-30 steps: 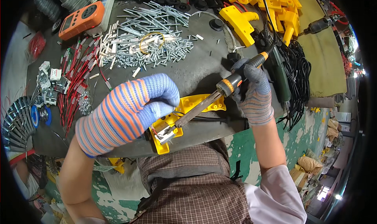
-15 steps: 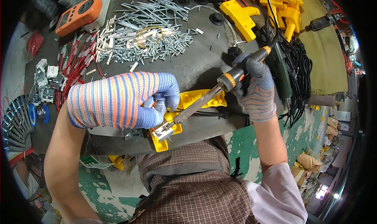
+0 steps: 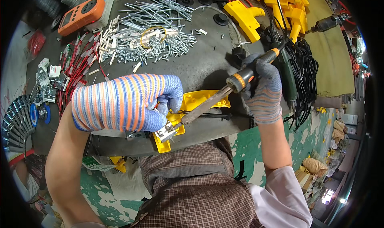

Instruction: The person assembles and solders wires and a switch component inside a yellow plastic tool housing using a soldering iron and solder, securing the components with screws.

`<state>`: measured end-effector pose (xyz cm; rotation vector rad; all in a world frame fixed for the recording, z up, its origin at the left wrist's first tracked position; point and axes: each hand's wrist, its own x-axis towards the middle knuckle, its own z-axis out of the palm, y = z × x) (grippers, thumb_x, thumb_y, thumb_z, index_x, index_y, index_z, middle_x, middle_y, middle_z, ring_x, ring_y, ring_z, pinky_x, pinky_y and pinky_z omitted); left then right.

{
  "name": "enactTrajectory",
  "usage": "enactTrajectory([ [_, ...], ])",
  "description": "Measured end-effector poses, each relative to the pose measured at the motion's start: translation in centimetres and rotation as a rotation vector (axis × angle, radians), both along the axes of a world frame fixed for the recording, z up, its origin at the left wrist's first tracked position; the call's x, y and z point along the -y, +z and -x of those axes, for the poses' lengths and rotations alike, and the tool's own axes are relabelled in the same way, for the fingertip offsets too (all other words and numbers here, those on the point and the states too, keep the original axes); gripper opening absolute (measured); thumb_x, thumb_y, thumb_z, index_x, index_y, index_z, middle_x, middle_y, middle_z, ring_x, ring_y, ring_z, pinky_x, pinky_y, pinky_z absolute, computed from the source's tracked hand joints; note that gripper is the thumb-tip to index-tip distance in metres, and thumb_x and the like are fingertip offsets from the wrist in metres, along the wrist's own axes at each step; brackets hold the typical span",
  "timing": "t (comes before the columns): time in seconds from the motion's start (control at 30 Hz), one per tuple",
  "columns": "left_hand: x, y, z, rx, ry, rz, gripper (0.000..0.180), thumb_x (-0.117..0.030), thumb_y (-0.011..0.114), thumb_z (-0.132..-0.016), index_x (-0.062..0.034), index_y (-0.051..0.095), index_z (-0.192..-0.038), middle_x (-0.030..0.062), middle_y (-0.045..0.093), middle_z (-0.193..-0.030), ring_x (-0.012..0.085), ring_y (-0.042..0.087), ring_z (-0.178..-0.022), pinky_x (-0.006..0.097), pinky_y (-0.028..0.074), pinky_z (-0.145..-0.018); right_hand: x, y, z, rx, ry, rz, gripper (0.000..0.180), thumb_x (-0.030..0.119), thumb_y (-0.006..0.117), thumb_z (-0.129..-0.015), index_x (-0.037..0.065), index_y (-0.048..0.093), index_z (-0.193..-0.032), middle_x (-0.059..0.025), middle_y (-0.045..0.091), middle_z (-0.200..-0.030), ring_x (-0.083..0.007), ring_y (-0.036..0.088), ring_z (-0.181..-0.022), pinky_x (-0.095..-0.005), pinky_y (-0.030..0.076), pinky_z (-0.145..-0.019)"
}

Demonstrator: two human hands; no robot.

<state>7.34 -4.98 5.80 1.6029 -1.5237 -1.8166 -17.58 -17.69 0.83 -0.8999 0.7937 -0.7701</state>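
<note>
My right hand (image 3: 264,86), in a striped knit glove, grips the dark handle of a soldering iron (image 3: 208,104). Its metal shaft slants down to the left, and its tip meets or hovers just over a small white-and-metal switch part (image 3: 165,133); contact is hard to tell. That part lies over the lower end of a yellow plastic housing (image 3: 163,146). Beside it, my left hand (image 3: 132,102) is closed in a pinch, in the same kind of glove; what its fingertips hold is hidden. Another yellow shell piece (image 3: 200,99) lies behind the iron's shaft.
Screws (image 3: 172,44) lie heaped at the back, with red wires (image 3: 76,64) to their left. An orange meter (image 3: 82,14) stands at the far left. Yellow housings (image 3: 244,20) and black cables (image 3: 302,76) are at the right. A solder spool (image 3: 41,114) sits at the left.
My right hand and the soldering iron have shifted slightly right, drawing the tip a little up and right along the switch part. My left hand has hardly moved.
</note>
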Motion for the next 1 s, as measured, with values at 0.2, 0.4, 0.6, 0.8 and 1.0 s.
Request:
enactTrajectory([
  [0.2,0.5,-0.3,-0.1,0.03,-0.046,0.043,0.017,-0.005,0.061,-0.076,-0.0062,0.058,-0.093,-0.0042,0.05,-0.071,0.0032,0.042,-0.065,0.021,0.039,-0.059,0.2,-0.7,0.0,-0.016,0.023,0.03,0.027,0.03,0.062,-0.082,0.007,0.061,-0.097,-0.0038,0.058,-0.079,-0.0115,0.054,-0.058,-0.0226,0.043,-0.047],
  [0.4,0.5,0.2,0.4,0.028,-0.041,0.021,0.017,-0.006,0.06,-0.077,-0.0053,0.057,-0.094,-0.0037,0.05,-0.071,0.0039,0.043,-0.064,0.022,0.04,-0.058,0.3,-0.9,0.0,-0.02,0.005,0.0,0.028,0.03,0.062,-0.082,0.007,0.061,-0.097,-0.0046,0.058,-0.077,-0.0127,0.054,-0.055,-0.0235,0.043,-0.047],
  [0.6,0.2,0.1,0.7,0.047,-0.03,0.027,0.019,-0.007,0.06,-0.076,-0.0042,0.055,-0.094,-0.0037,0.047,-0.069,0.0046,0.042,-0.063,0.022,0.04,-0.058,0.4,-0.8,0.1,-0.01,0.039,0.004,0.026,0.029,0.062,-0.082,0.007,0.062,-0.096,-0.0044,0.058,-0.077,-0.0127,0.053,-0.055,-0.0238,0.043,-0.047],
  [0.8,-0.1,0.7,0.9,0.062,-0.008,0.019,0.018,-0.006,0.06,-0.076,-0.0037,0.054,-0.093,-0.004,0.045,-0.069,0.0046,0.04,-0.063,0.023,0.039,-0.058,0.7,-1.1,0.0,0.026,0.041,-0.002,0.026,0.028,0.062,-0.083,0.006,0.062,-0.096,-0.0039,0.058,-0.076,-0.013,0.051,-0.053,-0.024,0.041,-0.047],
  [1.0,0.5,0.3,0.7,0.037,0.002,-0.008,0.017,-0.005,0.06,-0.076,-0.0041,0.054,-0.092,-0.0038,0.046,-0.069,0.0051,0.041,-0.064,0.024,0.039,-0.058,1.5,-0.6,0.2,0.04,0.093,-0.017,0.023,0.026,0.06,-0.083,0.006,0.061,-0.094,-0.0045,0.058,-0.075,-0.0127,0.053,-0.054,-0.0238,0.042,-0.046],
])
